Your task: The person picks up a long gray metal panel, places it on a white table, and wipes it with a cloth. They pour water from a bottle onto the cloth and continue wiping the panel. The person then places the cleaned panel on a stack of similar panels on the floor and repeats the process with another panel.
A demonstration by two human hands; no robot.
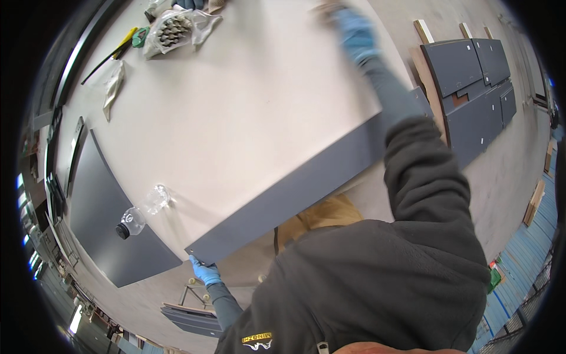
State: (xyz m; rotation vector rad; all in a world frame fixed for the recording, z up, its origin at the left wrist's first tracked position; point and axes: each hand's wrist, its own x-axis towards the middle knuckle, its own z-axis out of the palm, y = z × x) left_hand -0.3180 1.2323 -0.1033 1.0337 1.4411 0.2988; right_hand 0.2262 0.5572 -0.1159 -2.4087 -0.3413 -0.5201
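Note:
A long, narrow dark grey panel (295, 180) lies slantwise along the near edge of the pale tabletop (236, 118). My left hand (205, 272), in a blue glove, grips the panel's near left corner. My right hand (355, 35), also gloved in blue, is stretched out over the far right of the table. Motion smears its fingers, and a brownish blur shows at their tips; whether it holds something cannot be made out. My right forearm passes over the panel's right end and hides it.
At left, a clear bottle (132, 222) with a black cap lies by a wide grey panel (109, 218). Farther off are a plastic bag of metal hardware (175, 32) and a yellow-and-black tool (121, 44). Several grey panels (471, 88) are stacked beyond the table's right edge.

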